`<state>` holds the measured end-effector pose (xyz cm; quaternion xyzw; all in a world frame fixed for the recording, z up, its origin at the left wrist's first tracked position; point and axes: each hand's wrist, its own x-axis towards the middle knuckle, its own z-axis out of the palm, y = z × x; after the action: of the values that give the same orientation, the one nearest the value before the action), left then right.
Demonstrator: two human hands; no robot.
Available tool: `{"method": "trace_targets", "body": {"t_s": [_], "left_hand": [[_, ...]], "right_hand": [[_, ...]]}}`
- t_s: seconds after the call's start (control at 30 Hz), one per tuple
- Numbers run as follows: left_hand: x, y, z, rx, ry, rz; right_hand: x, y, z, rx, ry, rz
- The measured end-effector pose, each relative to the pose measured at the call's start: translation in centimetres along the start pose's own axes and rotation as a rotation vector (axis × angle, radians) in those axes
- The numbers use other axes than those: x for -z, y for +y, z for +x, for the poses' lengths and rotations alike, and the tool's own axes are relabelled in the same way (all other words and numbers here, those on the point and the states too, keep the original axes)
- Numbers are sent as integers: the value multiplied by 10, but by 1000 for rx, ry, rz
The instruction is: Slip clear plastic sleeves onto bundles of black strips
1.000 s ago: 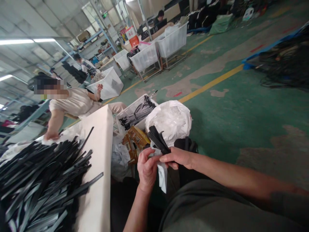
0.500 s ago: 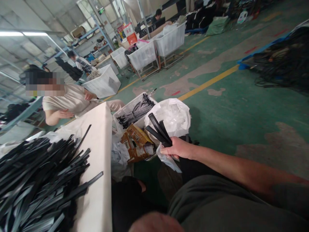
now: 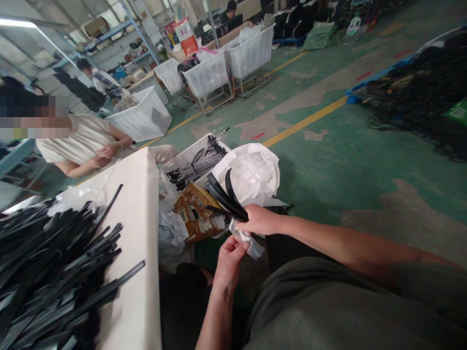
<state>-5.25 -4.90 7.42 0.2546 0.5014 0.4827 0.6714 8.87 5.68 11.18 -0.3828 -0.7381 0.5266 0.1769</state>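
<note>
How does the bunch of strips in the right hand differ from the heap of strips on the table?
The bunch of black strips has only a few strips, the heap of black strips very many. The bunch is held up in the right hand; the heap lies loose on the white table. The bunch curves; the heap's strips look mostly straight, pointing many ways. Both are long, narrow and black.

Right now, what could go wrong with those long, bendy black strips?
The curved black plastic strips held in the right hand might slip and fall into the white plastic bag. The heap of black strips on the white table sits near the edge, so some might slide to the green floor.
</note>
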Motion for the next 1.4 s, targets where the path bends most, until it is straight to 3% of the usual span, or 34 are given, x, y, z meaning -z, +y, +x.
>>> {"method": "trace_targets", "body": {"t_s": [0.27,0.43,0.57,0.77,0.97,1.27,1.4], "left_hand": [[12,-1,4,81,-173,74],[11,-2,4,114,-179,1],[14,-1,6,150,-111,-121],[31,8,15,81,157,-403],[35,11,21,47,328,-609],[32,11,20,69,344,-637],[33,10,21,70,322,-649]], "right_hand": [[-14,7,18,-42,19,-91],[-16,13,27,-91,33,-74],[-12,19,25,-103,-22,46],[-6,33,-11,-208,-206,360],[-8,30,-52,-183,-157,439],[-15,12,-59,-328,-234,357],[-20,12,-54,-331,-208,311]]}}
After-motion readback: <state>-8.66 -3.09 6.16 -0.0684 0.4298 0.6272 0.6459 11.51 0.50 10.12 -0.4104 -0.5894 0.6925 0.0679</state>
